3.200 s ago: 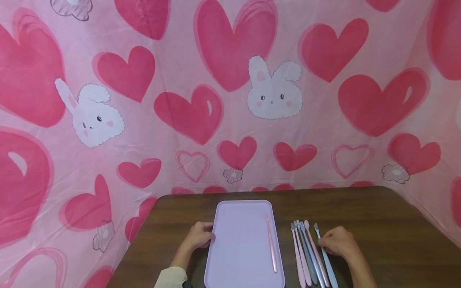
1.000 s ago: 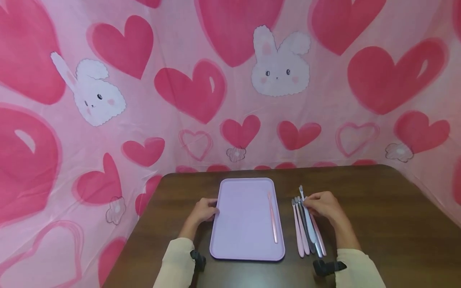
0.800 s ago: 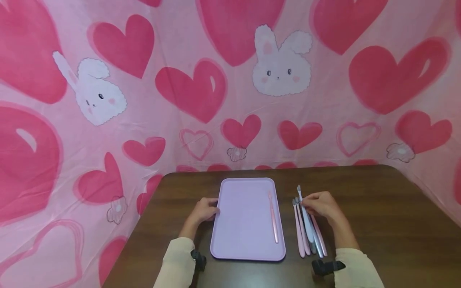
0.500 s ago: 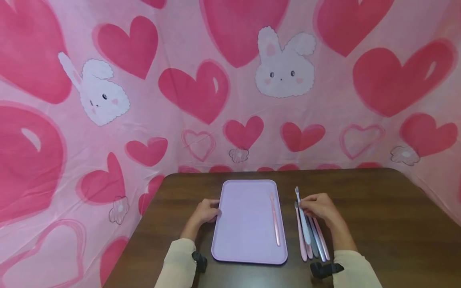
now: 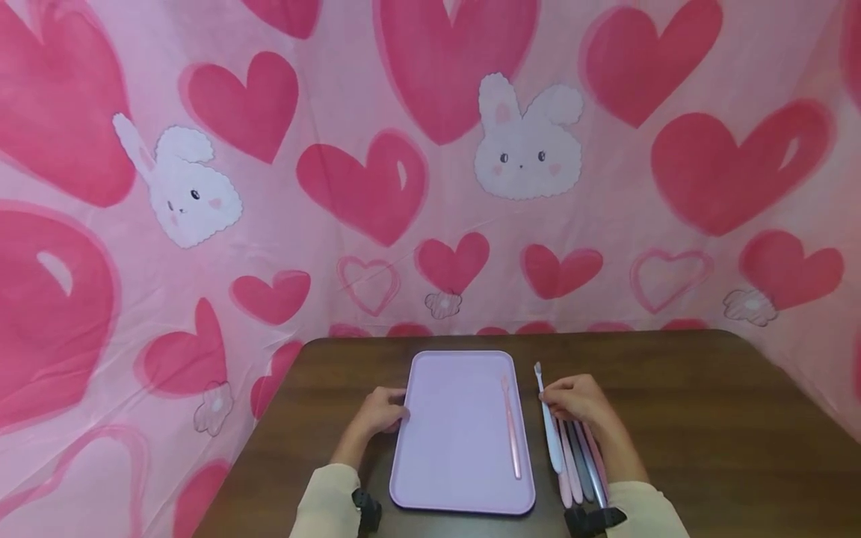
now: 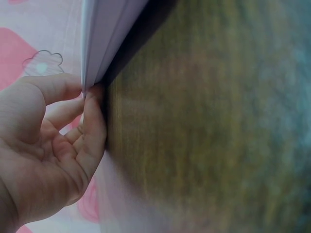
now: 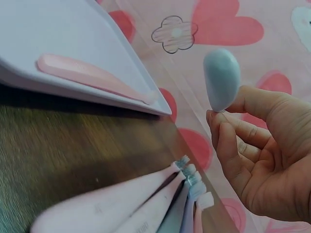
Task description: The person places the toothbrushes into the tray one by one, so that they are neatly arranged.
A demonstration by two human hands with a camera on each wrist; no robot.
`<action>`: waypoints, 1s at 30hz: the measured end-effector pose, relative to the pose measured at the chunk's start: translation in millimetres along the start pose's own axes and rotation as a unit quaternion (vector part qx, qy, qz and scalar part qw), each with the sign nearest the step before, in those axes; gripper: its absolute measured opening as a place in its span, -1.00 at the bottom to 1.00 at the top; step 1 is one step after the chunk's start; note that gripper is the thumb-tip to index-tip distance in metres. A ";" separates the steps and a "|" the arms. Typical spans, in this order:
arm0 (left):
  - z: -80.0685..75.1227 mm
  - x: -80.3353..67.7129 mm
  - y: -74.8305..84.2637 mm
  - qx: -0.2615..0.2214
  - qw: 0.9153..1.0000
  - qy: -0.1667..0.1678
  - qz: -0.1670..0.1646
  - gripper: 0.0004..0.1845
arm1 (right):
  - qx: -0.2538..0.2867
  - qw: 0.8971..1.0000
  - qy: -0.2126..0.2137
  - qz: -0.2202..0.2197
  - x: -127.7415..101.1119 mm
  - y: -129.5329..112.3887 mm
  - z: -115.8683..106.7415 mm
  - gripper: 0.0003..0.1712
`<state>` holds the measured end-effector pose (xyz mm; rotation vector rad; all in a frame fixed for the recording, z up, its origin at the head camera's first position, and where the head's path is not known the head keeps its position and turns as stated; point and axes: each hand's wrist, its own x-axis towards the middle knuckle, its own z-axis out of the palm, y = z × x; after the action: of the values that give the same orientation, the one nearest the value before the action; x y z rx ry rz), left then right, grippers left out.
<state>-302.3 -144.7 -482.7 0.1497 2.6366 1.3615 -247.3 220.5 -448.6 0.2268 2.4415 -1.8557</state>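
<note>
My right hand (image 5: 577,400) pinches a light blue toothbrush (image 5: 551,439) near its neck, bristle head pointing away. In the right wrist view its rounded handle end (image 7: 222,77) faces the camera, above the table. Just beneath and to the right lies a row of several toothbrushes (image 5: 580,463) in pink, grey and silvery tones, partly covered by the hand. A lilac tray (image 5: 451,433) sits to the left, with one pink toothbrush (image 5: 513,441) along its right side. My left hand (image 5: 378,412) grips the tray's left rim, thumb above and fingers below, as the left wrist view shows.
The dark wooden table (image 5: 726,426) extends right and behind the tray. A pink cloth with hearts and bunnies (image 5: 377,187) hangs beyond its far edge. Each wrist carries a black camera mount (image 5: 366,512).
The right hand took up the light blue toothbrush from the right of the row and has carried it left across the others, towards the tray. The left hand stays at the tray's rim.
</note>
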 end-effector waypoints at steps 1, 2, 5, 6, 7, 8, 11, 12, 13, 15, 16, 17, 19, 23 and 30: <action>-0.7 -0.7 -0.6 0.003 1.000 0.000 0.001 -0.42 | 0.000 1.000 -0.003 -0.002 0.5 0.2 2.0 -0.70; -1.2 -1.1 -1.3 0.006 1.000 0.001 0.001 -0.42 | 0.000 1.000 -0.004 -0.002 0.7 0.0 4.1 -0.70; -2.4 -1.5 -2.6 0.009 1.000 -0.001 0.001 -0.43 | 0.002 1.000 0.000 -0.003 1.8 -0.1 8.8 -0.72; -2.5 -1.3 -2.8 0.010 1.000 -0.002 0.004 -0.43 | 0.004 1.000 0.000 -0.003 2.3 0.0 9.9 -0.72; -2.4 -1.0 -3.0 0.009 1.000 -0.002 0.006 -0.43 | 0.007 1.000 0.001 -0.004 2.7 0.1 10.9 -0.73; -2.1 -0.7 -3.4 0.006 1.000 -0.003 0.005 -0.43 | 0.010 1.000 0.003 -0.002 3.0 0.1 12.0 -0.74; -1.6 -0.7 -3.2 0.004 1.000 -0.004 0.010 -0.44 | 0.016 1.000 -0.002 -0.005 4.4 0.2 14.2 -0.74; -1.5 -0.9 -2.9 0.004 1.000 -0.004 0.011 -0.44 | 0.017 1.000 -0.004 -0.006 4.7 -0.1 15.0 -0.73; -1.3 -1.0 -2.6 0.003 1.000 -0.004 0.009 -0.44 | 0.017 1.000 -0.006 -0.008 5.1 -0.5 15.8 -0.73; -1.5 -1.1 -1.7 0.003 1.000 -0.003 0.012 -0.44 | 0.014 1.000 -0.007 -0.010 5.8 -1.6 17.7 -0.73; -1.5 -1.3 -1.7 0.004 1.000 -0.004 0.011 -0.44 | 0.013 1.000 -0.008 -0.010 6.0 -2.0 19.0 -0.73; -1.6 -1.5 -1.6 0.004 1.000 -0.004 0.011 -0.44 | 0.012 1.000 -0.008 -0.008 5.9 -2.8 20.6 -0.72; -1.4 -1.7 -1.2 0.005 1.000 -0.004 0.009 -0.44 | 0.008 1.000 -0.008 -0.007 6.2 -4.5 23.5 -0.72; -1.3 -1.6 -0.5 0.007 1.000 -0.003 0.008 -0.43 | 0.002 1.000 -0.006 -0.006 7.9 -7.6 29.2 -0.71; -0.6 -0.7 -1.2 0.001 1.000 -0.005 0.008 -0.43 | 0.012 1.000 -0.016 -0.016 11.7 -6.2 39.2 -0.71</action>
<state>-301.7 -146.0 -483.3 0.1774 2.6354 1.3594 -261.2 182.1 -454.9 0.1600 2.4165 -1.8875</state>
